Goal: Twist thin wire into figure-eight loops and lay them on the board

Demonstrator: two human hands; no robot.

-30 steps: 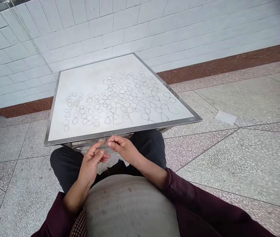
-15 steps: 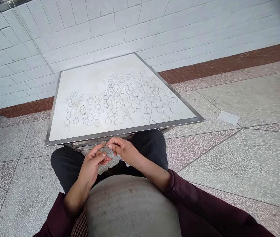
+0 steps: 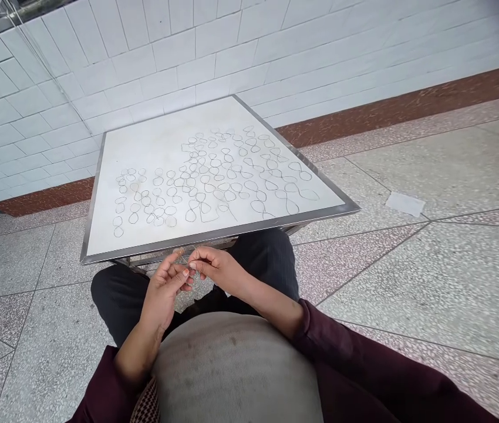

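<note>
Evidently light, springy wire, best held near its end, pinched narrowly in the fingers of the right hand, the left hand just beside it, grip unclear, near the desk.

Dark wire loops, white wall tiles

Bright even daylight, soft shadows, wide-angle edge distortion

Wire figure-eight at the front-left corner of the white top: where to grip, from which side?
Probably pinch the wire figure-eight at its waist, where the two loops meet, with the fingers coming down from above on the front side. It lies flat on the white table top, leaving little to get under, and the steel rim is close in front, so the left hand is nearest.
</note>
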